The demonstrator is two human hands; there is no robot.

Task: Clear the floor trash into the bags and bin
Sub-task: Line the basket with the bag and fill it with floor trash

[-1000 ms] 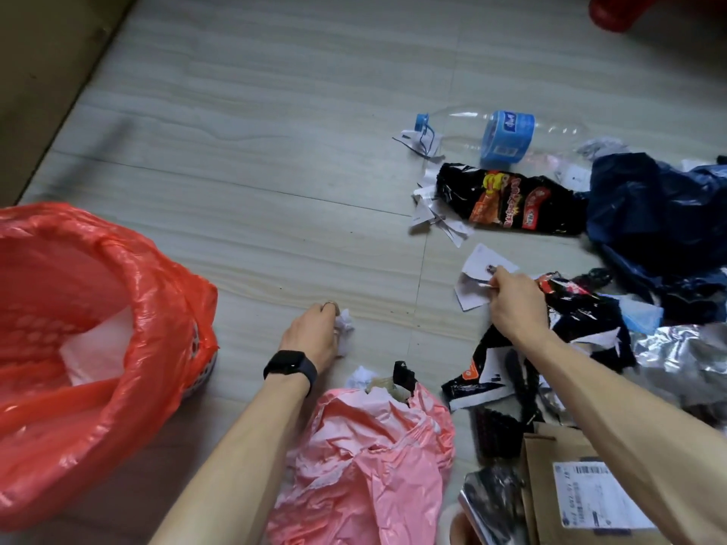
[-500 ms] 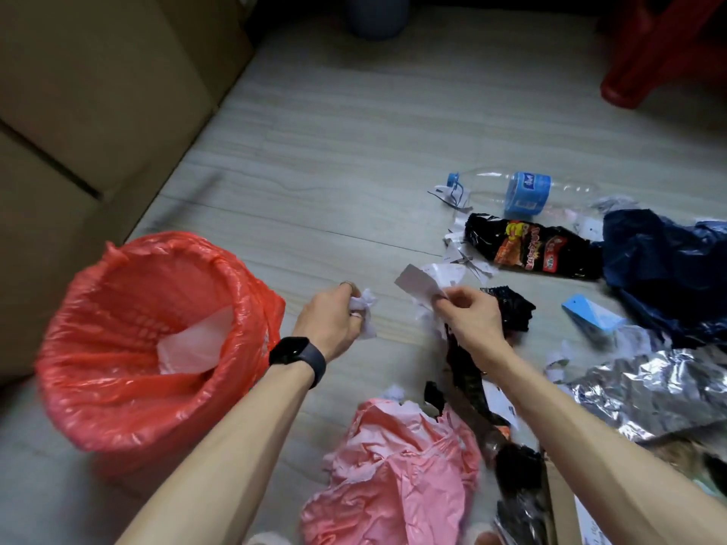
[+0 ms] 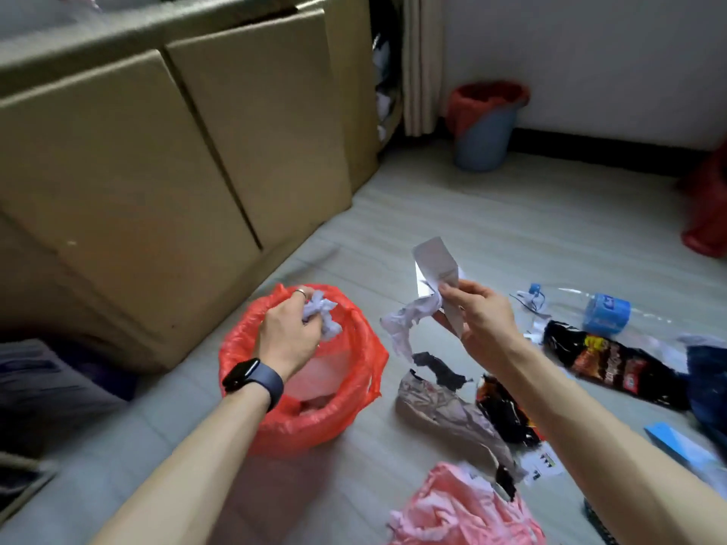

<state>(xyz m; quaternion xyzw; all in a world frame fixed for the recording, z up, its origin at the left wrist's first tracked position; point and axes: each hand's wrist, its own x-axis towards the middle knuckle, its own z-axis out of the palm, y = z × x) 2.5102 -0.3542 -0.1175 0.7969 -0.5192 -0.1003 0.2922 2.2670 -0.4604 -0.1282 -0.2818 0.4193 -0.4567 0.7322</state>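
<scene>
1. Cardboard boxes (image 3: 157, 171) stand at left, behind the bin.
2. The bin's red bag (image 3: 364, 359) stands open on the floor.
3. A snack wrapper (image 3: 613, 359) and a bottle (image 3: 602, 312) lie on the floor at right.
4. The left hand (image 3: 289, 340), over the bag's mouth, grasps a crumpled tissue (image 3: 322, 314).
5. The right hand (image 3: 486, 324), right of the bag, pinches paper scraps (image 3: 434, 261).
</scene>
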